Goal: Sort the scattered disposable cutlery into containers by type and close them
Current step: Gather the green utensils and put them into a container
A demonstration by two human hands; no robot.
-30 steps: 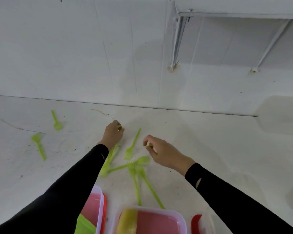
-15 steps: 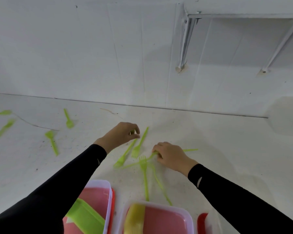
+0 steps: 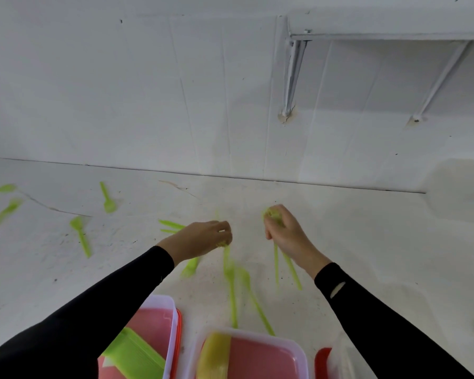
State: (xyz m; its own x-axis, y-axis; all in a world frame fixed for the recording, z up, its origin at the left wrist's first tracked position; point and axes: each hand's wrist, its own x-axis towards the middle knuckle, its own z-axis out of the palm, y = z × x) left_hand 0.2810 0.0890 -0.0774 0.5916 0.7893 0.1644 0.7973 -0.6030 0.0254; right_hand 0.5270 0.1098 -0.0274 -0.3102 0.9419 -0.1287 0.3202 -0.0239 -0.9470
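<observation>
Both our left hand and right hand have fingers clamped on green cutlery, blurred, probably forks. We should keep handles aligned and carry them to the containers at six o'clock.

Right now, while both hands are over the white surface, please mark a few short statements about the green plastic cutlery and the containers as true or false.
1. The right hand grips a bunch of green plastic cutlery. True.
2. The left hand lies flat and empty on the white surface. False: its curled fingers hold green cutlery pieces.
3. Loose green plastic spoons lie on the surface to the left of both hands. True.
4. Both translucent containers with pink bottoms are closed with lids. False: the left container and the middle container are open.
</observation>
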